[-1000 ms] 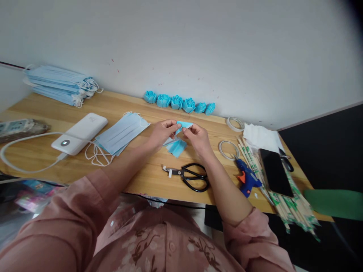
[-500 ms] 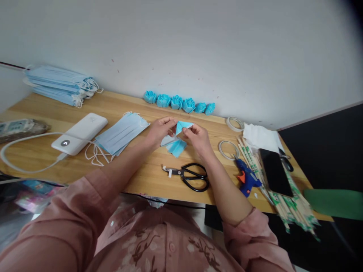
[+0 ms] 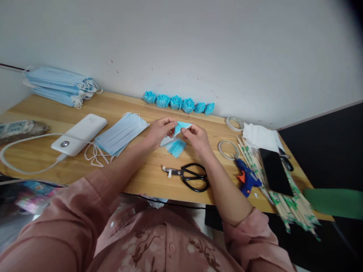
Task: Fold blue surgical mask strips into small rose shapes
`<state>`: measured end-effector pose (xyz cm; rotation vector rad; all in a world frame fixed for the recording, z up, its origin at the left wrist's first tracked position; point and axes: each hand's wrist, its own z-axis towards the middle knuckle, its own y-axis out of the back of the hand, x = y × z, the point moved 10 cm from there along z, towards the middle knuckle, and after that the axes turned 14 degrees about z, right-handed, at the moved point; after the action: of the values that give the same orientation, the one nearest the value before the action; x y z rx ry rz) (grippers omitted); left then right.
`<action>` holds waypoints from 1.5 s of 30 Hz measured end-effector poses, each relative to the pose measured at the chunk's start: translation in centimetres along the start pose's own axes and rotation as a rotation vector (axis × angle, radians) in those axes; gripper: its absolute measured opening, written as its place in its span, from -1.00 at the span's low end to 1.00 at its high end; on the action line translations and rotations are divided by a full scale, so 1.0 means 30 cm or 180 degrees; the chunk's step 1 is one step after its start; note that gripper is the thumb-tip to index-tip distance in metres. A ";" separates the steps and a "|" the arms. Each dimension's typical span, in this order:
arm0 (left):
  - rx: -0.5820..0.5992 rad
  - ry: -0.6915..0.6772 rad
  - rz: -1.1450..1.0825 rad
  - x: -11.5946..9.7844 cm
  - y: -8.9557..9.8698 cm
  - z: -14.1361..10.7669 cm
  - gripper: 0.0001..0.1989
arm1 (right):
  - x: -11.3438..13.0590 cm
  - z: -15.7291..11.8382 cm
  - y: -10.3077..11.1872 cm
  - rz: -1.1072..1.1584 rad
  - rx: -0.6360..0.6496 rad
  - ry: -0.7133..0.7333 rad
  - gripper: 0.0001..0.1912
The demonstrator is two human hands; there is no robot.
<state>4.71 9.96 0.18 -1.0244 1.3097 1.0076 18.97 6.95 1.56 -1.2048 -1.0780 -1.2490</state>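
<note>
From the left, we have a tall mask stack (image 3: 56, 86), a white power bank (image 3: 82, 134) and loose masks (image 3: 123, 132). Our left hand (image 3: 159, 132) pinches one end of a folded blue piece (image 3: 182, 127) — our right hand (image 3: 197, 138) pinches the other — near a pleated scrap (image 3: 176, 149). Rightward lie a glue gun (image 3: 248, 178) and phone (image 3: 275, 172).

- Smooth, grained wood across the tabletop (image 3: 150, 179)
- Matt, clothlike texture on folded piece (image 3: 182, 126)
- Glossy finish on scissor handles (image 3: 195, 178)
- Smooth plastic on glue gun (image 3: 249, 181)
</note>
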 end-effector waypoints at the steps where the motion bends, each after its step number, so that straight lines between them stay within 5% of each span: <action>1: 0.0002 0.0005 0.0001 -0.002 -0.001 -0.002 -0.81 | 0.000 0.000 0.000 0.0003 0.0006 0.0004 -0.71; 35: 0.0030 0.0099 -0.0064 -0.003 -0.017 -0.017 -0.71 | -0.002 0.007 0.011 -0.0134 0.0028 0.0090 -0.72; 45: 0.0040 -0.0124 0.0403 -0.043 -0.018 -0.025 -0.62 | 0.011 0.006 0.001 -0.0294 0.0194 0.0168 -0.74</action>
<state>5.03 9.09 1.49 -0.9171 1.3604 1.1077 19.04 7.09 1.92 -1.0805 -1.1356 -1.3022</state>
